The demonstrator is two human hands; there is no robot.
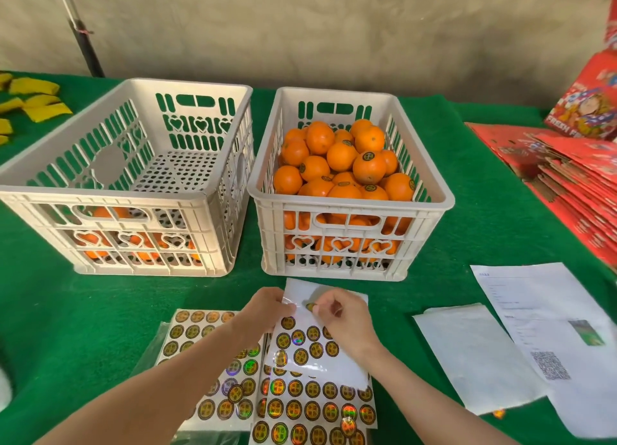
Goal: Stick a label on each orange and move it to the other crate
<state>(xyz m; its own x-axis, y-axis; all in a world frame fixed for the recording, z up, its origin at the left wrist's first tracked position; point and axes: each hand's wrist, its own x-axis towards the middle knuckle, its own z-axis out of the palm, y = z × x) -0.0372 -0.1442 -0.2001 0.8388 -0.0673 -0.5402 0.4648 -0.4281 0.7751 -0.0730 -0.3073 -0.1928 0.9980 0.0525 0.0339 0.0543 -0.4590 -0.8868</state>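
Both forearms are bare along all their visible length, down to the wrists. The left grip (pixel 267 306) and the right grip (pixel 340 317) are bare too, fingers and backs uncovered. What is worn higher up cannot be told.

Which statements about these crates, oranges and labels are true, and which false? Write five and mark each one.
1. The right crate is heaped with oranges. True.
2. The left crate is full to the rim. False: only a few oranges show low behind its near wall.
3. The right hand pinches a label. True.
4. The left hand holds an orange. False: its grip is on the edge of the label sheet.
5. Some oranges in the right crate already bear labels. True.
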